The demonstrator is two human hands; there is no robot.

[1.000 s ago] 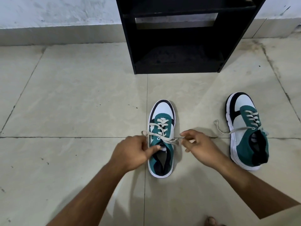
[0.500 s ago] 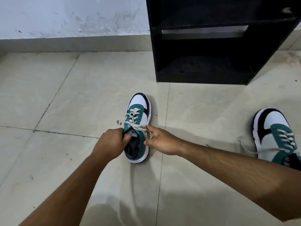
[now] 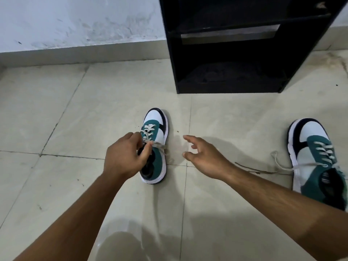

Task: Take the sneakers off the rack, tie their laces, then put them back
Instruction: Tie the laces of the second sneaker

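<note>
Where pale floor tiles (image 3: pixel 94 113) meet wall (image 3: pixel 75 21), black rack (image 3: pixel 235 53), two sneakers (image 3: pixel 156 147)

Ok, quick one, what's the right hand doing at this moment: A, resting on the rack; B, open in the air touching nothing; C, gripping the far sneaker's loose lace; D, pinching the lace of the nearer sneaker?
B: the right hand hangs open between the two sneakers, fingers spread, holding nothing.

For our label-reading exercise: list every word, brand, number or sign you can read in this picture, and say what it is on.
None can be read.
Right sneaker: striped tag inside the opening, too blurred to read.
Left sneaker, rack, wall: no text shows.
</note>
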